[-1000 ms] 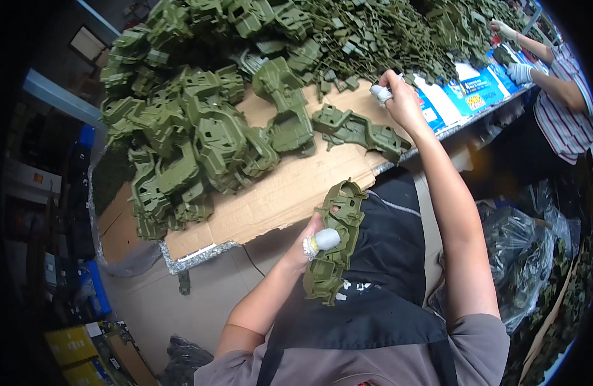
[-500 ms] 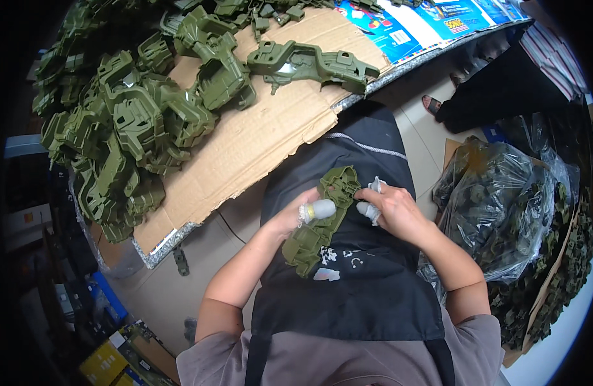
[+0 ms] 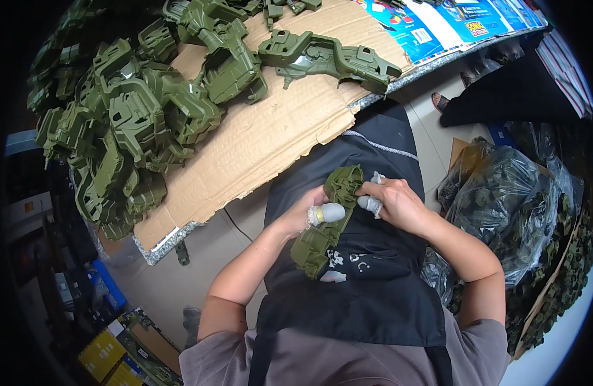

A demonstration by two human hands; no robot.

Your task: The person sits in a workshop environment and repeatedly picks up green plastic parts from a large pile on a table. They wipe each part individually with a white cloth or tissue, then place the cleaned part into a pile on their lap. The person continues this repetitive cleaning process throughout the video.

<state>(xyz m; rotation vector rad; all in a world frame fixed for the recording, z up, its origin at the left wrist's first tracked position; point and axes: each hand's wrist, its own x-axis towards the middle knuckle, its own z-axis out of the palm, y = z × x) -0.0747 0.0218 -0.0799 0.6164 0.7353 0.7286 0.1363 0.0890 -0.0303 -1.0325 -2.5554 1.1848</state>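
Over my lap, my left hand (image 3: 304,211) is closed around the middle of a long olive-green plastic toy vehicle body part (image 3: 311,249). The part lies tilted, its upper end pointing away from me and its hollow side partly showing. My right hand (image 3: 401,204) has its fingers pinched together against the part's upper right edge; any small piece between them is hidden. Pale fabric covers wrap my left thumb and some fingertips of my right hand. A black apron (image 3: 348,305) with whitish worn patches lies beneath both hands.
A cardboard-covered table (image 3: 271,138) ahead carries a heap of similar green parts (image 3: 136,122) at left and a single long part (image 3: 328,59). To the right stands a clear plastic bag (image 3: 502,206) of dark green pieces. Another person's sandaled foot (image 3: 440,101) shows at far right.
The view has shifted slightly, so the table and my hands sit a little further right in the picture. My grip on the part looks almost the same.
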